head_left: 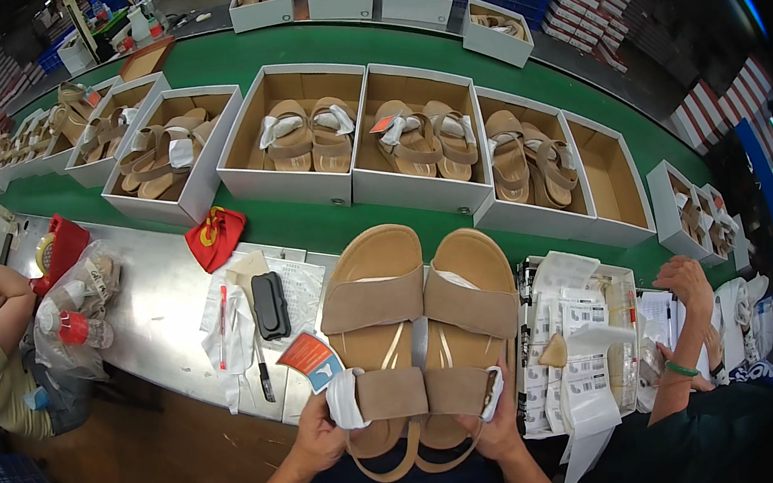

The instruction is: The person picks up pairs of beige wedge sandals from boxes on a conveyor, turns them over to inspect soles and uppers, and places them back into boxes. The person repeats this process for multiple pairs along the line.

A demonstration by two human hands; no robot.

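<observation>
A pair of tan sandals is held up close to me, side by side, toes pointing away. My left hand [317, 436] is closed on the heel end of the left sandal [370, 301], beside white tissue wrapped round its ankle strap. On the right sandal [471, 301], my right hand [498, 426] grips the heel side by its strap and tissue; some of its fingers are hidden beneath. An orange and blue tag [312, 360] hangs at the left sandal's outer edge. White tissue also shows under the straps.
Open shoe boxes [302, 180] with sandals line the green conveyor ahead. On the metal table [155, 318] lie a black case [269, 305], pens and a red cloth [216, 238]. A label tray [579, 343] stands at right. Co-workers' arms [680, 329] are near on both sides.
</observation>
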